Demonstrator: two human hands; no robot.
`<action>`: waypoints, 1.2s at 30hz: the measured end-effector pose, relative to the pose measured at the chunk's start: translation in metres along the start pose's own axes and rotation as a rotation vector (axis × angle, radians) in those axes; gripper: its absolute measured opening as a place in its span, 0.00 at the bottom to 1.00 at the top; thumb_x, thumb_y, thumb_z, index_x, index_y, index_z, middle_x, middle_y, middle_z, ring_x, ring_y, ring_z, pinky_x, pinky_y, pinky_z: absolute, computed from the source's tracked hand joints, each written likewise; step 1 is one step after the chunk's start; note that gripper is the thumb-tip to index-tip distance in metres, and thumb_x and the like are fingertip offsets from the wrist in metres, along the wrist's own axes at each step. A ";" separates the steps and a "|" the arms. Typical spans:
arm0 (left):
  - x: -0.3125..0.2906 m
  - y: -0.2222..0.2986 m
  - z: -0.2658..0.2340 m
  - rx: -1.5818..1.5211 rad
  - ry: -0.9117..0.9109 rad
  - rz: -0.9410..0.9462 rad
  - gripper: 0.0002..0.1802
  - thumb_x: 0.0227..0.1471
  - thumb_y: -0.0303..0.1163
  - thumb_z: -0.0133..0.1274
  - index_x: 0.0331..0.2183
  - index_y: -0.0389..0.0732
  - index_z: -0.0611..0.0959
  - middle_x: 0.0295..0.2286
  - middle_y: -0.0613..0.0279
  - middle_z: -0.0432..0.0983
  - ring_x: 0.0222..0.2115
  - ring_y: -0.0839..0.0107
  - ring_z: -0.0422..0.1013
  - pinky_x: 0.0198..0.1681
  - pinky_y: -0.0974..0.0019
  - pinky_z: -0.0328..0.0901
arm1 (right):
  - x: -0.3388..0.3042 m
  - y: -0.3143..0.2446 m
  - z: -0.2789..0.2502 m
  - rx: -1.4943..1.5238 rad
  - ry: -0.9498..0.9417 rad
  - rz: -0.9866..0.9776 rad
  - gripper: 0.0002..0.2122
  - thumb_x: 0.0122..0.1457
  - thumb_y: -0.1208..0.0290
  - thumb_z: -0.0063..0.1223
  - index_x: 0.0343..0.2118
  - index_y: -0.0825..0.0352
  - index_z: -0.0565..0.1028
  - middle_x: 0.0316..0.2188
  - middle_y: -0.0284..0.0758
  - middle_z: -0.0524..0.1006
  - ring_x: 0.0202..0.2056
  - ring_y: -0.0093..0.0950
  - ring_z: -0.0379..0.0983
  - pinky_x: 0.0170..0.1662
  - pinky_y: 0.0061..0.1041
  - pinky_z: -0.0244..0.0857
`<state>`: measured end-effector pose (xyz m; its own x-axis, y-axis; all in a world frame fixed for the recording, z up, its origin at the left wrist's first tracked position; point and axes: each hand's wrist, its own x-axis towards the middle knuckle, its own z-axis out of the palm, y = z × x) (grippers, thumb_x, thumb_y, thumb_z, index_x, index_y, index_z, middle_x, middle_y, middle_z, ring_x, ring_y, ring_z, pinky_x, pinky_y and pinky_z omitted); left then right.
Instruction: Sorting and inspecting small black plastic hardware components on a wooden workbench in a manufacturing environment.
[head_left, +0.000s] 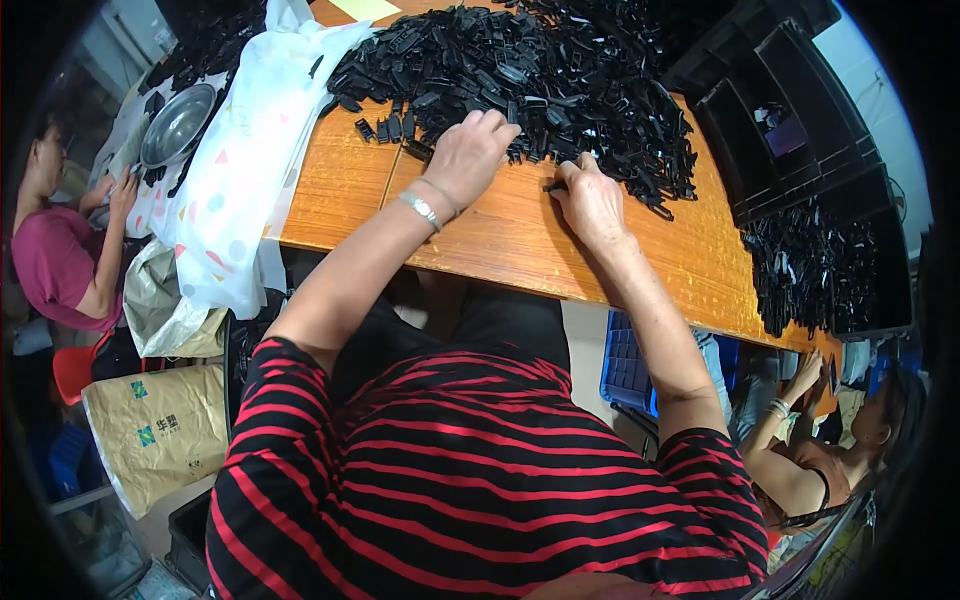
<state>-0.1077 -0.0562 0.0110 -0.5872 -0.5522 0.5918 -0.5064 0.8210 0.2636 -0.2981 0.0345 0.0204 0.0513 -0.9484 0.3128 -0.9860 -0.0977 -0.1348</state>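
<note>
A large heap of small black plastic parts (590, 90) covers the far half of the wooden table (480, 235). My left hand (468, 160), with a light band on its wrist, is at the heap's near edge. Its fingers are curled, and whatever lies in them is hidden. To its right, lower on the table, my right hand (592, 203) pinches a small black plastic part (555, 186) between thumb and fingers. Several loose black clips (388, 129) lie left of my left hand, slightly apart from the heap.
Black plastic crates (790, 120) stand at the right, above another pile of black parts (810, 265). White patterned sheeting (235, 170) drapes the table's left side, beside a metal bowl (178, 125). One person (70, 250) works at far left, another (800, 470) at lower right.
</note>
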 end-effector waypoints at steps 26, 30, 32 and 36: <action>-0.048 0.018 -0.046 -0.496 -0.110 -0.358 0.19 0.49 0.27 0.59 0.43 0.39 0.71 0.28 0.56 0.76 0.24 0.63 0.73 0.31 0.65 0.69 | -0.004 -0.064 -0.010 0.528 0.276 -0.258 0.13 0.51 0.80 0.59 0.41 0.69 0.74 0.33 0.38 0.75 0.28 0.29 0.75 0.30 0.24 0.69; -0.055 0.014 -0.038 -1.249 -0.230 -0.574 0.19 0.54 0.29 0.56 0.46 0.38 0.68 0.27 0.66 0.75 0.26 0.82 0.71 0.27 0.77 0.65 | -0.004 -0.068 -0.002 0.696 0.172 -0.147 0.11 0.54 0.79 0.57 0.41 0.69 0.75 0.31 0.36 0.75 0.24 0.23 0.71 0.28 0.22 0.66; -0.061 0.019 -0.042 -1.346 -0.257 -0.627 0.20 0.55 0.27 0.54 0.48 0.38 0.67 0.30 0.65 0.75 0.28 0.81 0.72 0.30 0.77 0.67 | -0.009 -0.068 0.002 0.738 0.169 -0.092 0.11 0.54 0.79 0.57 0.41 0.69 0.75 0.30 0.35 0.74 0.24 0.21 0.71 0.27 0.20 0.65; -0.068 0.023 -0.039 -1.450 -0.236 -0.666 0.23 0.55 0.26 0.54 0.51 0.38 0.66 0.35 0.63 0.74 0.31 0.78 0.73 0.33 0.77 0.68 | -0.016 -0.070 0.012 0.962 0.152 0.082 0.10 0.58 0.78 0.55 0.42 0.69 0.75 0.26 0.29 0.76 0.24 0.13 0.68 0.27 0.14 0.62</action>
<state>-0.0546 0.0062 0.0068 -0.6671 -0.7449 -0.0049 0.2148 -0.1986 0.9563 -0.2284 0.0525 0.0140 -0.0989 -0.9209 0.3771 -0.4320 -0.3017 -0.8499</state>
